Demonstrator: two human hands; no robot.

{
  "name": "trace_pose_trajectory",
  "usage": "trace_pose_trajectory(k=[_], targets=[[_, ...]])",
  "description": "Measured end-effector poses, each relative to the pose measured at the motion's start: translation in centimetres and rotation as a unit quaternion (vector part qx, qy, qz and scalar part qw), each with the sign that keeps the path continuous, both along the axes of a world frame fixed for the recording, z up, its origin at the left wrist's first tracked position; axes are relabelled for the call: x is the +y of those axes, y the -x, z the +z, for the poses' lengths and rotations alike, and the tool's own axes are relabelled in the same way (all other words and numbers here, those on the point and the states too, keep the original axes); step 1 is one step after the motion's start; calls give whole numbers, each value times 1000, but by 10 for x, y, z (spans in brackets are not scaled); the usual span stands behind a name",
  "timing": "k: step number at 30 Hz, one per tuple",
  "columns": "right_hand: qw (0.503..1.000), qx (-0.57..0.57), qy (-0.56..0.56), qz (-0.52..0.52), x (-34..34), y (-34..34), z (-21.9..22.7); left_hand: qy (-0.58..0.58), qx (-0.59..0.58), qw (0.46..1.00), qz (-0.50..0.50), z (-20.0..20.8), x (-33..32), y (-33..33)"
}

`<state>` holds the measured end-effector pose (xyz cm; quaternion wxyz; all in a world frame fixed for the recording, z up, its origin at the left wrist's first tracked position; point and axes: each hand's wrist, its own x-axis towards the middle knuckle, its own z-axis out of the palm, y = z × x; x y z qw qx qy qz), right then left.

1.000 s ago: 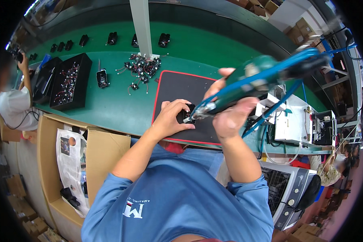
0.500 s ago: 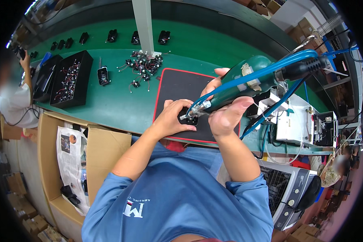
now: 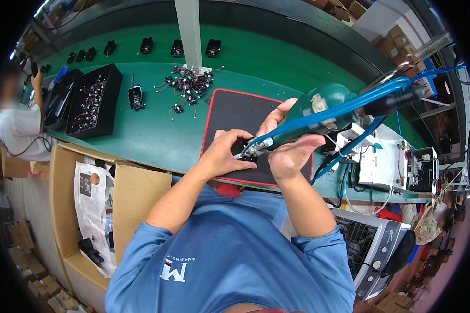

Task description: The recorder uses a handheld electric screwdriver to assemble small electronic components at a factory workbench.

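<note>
My right hand (image 3: 290,156) is wrapped around the green body of a powered screwdriver (image 3: 342,95), which hangs at a slant with blue hoses along it. Its metal tip (image 3: 253,148) points down and left into a small black plastic housing (image 3: 252,157). That housing lies on a black mat (image 3: 235,112) with a red edge, pinched between the thumb and fingers of my left hand (image 3: 222,156). Fingers and tool hide much of the housing, so I cannot tell exactly where the tip touches.
Small wired parts (image 3: 190,83) lie heaped left of the mat, beside a lone black housing (image 3: 135,97) and a black bin (image 3: 112,101) of similar parts. More housings (image 3: 213,48) line the far side. A metal post (image 3: 189,36), white fixture (image 3: 378,161), cardboard box (image 3: 141,198) and co-worker (image 3: 21,120) surround the bench.
The screwdriver has dropped a little, its rear end and tip now lower. My right hand came down slightly with it. My left hand stays on the housing.
</note>
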<state>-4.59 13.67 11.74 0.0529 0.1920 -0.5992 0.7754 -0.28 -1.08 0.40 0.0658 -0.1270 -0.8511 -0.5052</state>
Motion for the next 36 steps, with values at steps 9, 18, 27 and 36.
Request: trace_pose_trajectory(k=[9, 18, 27, 36], targets=[[996, 47, 80, -9, 16, 26, 40, 45, 36, 997, -53, 7, 0, 10], [989, 109, 6, -100, 65, 6, 72, 163, 52, 983, 58, 23, -14, 187], [769, 430, -331, -337, 95, -44, 9, 150, 120, 979, 70, -13, -46, 233], [875, 253, -396, 118, -72, 36, -82, 247, 2, 961, 124, 155, -183, -19]])
